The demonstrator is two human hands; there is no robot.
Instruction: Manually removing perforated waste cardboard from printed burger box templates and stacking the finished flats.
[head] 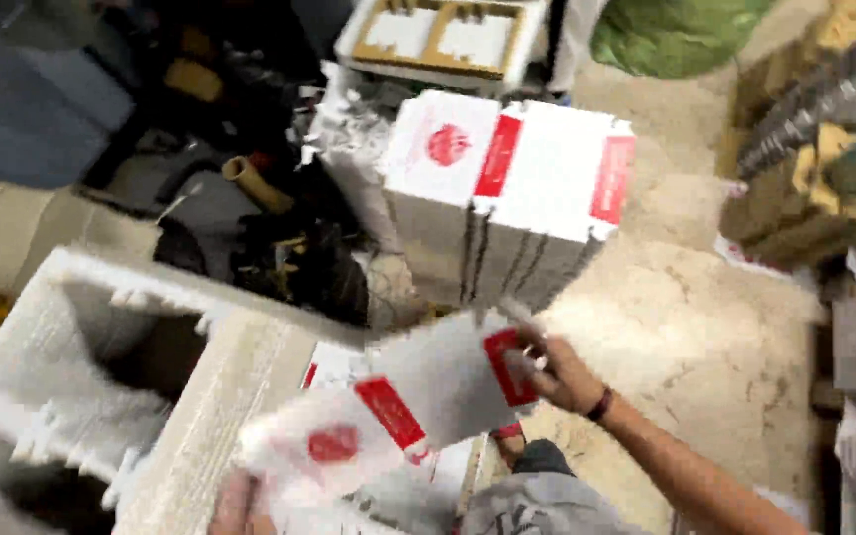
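Concrete floor point(705, 327), cluttered | both hands' fingers grip flat white-red carton point(418, 396) | carton stack point(507, 188) beyond

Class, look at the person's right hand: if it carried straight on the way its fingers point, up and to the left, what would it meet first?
Probably the flat white-and-red carton sheet that the right hand already grips; depth is blurred.

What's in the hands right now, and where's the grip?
A flat white carton blank with red marks. The right hand pinches its far right edge; the left hand holds its near left end. Motion blur hides finger detail.
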